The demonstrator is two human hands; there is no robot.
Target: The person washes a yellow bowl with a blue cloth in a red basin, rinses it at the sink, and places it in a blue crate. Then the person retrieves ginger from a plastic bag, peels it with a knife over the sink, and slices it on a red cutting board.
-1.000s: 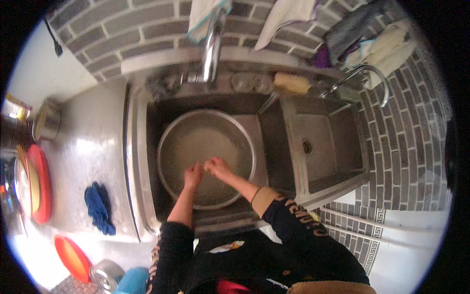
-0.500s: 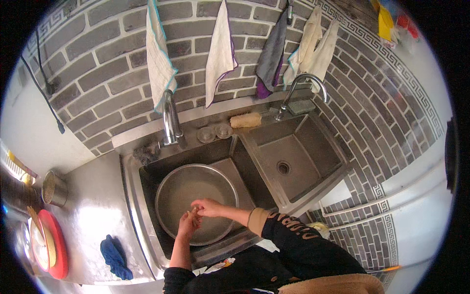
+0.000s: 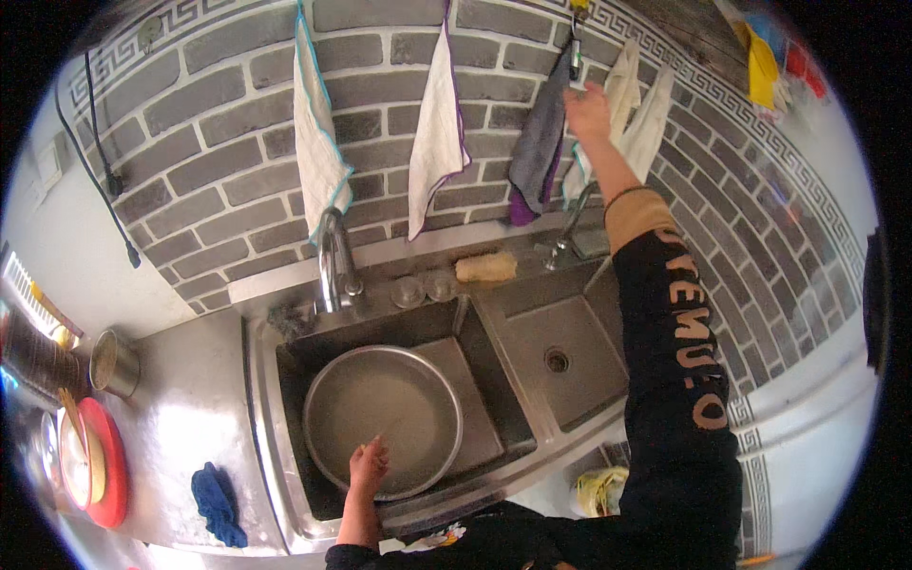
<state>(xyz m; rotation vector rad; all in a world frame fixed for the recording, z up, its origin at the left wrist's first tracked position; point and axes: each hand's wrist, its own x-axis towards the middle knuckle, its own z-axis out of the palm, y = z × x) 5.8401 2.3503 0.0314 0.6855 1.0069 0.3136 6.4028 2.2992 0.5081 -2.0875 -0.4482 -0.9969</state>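
Observation:
Over the near rim of a round metal basin (image 3: 454,399), my left hand (image 3: 369,463) has its fingers curled together; anything they hold is too small to make out. Cloudy liquid appears to fill the basin, which sits in the left sink bowl (image 3: 499,418). My right hand (image 3: 589,111) is raised to the wall with its fingers stretched out beside a hanging grey cloth (image 3: 540,142). A small dark clip or hook (image 3: 576,59) is just above those fingertips. Whether they touch the cloth, I cannot tell.
Pale cloths (image 3: 318,133) hang along the brick wall. Two taps, the left one (image 3: 330,256) nearer the basin, rise behind the sinks. A yellowish loofah-like roll (image 3: 486,267) lies on the ledge. On the left counter are a blue cloth (image 3: 218,503), a metal pot (image 3: 115,363) and a red plate (image 3: 112,465).
My hands were together over the basin and are now apart. The right has gone up to the grey cloth on the wall; the left has stayed low, slightly nearer me.

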